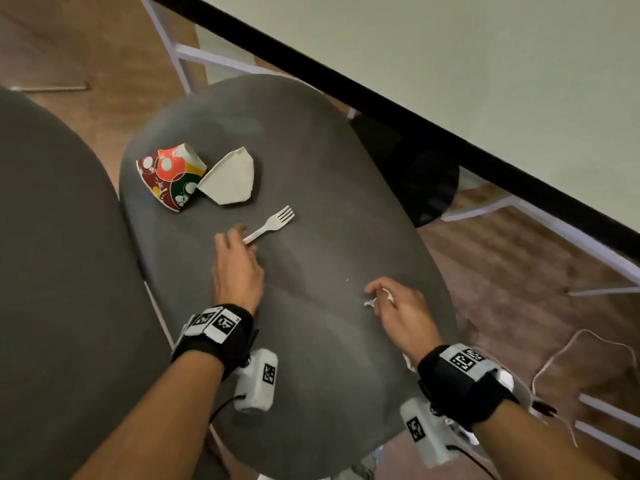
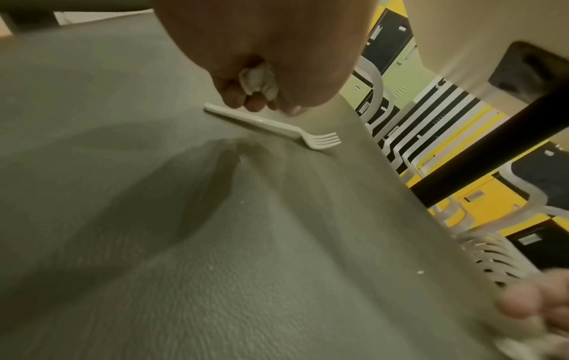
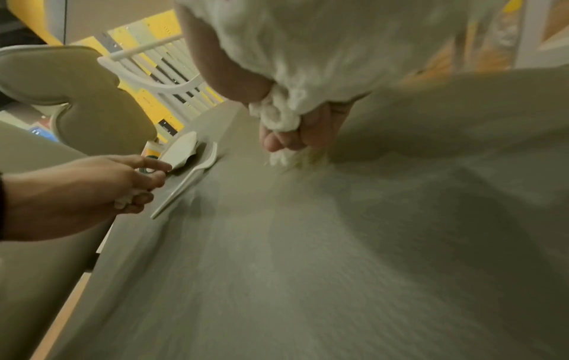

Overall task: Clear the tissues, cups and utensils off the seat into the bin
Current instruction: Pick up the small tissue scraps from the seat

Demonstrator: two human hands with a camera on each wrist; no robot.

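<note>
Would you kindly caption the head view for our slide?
Left hand reaches the white fork; right hand holds crumpled tissue over the grey seat.

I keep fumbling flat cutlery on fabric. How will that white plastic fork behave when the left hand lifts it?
The fork looks thin and probably very light. It lies flat on the grey seat, so fingertips may slide it before catching. The left hand already holds a tissue, leaving fewer fingers.

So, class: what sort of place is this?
Probably a canteen or break room: a padded grey seat tucked under a table, stacked white chairs, and yellow lockers behind.
</note>
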